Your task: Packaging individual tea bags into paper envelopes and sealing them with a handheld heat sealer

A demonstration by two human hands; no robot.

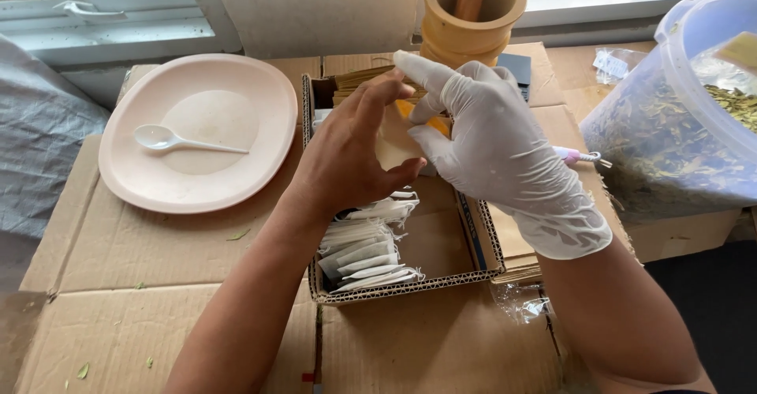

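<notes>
- So my bare left hand (355,145) is open, fingers spread, hiding part of the shallow corrugated cardboard box (410,283).
- My white-gloved right hand (489,138) pinches something small and yellow-orange (435,126), mostly covered, can't make it out.

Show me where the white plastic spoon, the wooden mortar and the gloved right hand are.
white plastic spoon (155,136): head view, on its bowl.
wooden mortar (449,31): head view, on its outer wall.
gloved right hand (497,138): head view, on the back of the hand.

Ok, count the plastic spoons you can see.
1. A white spoon lies on the pale pink plate, left of the cardboard box. Others could be hidden behind the hands.
</notes>
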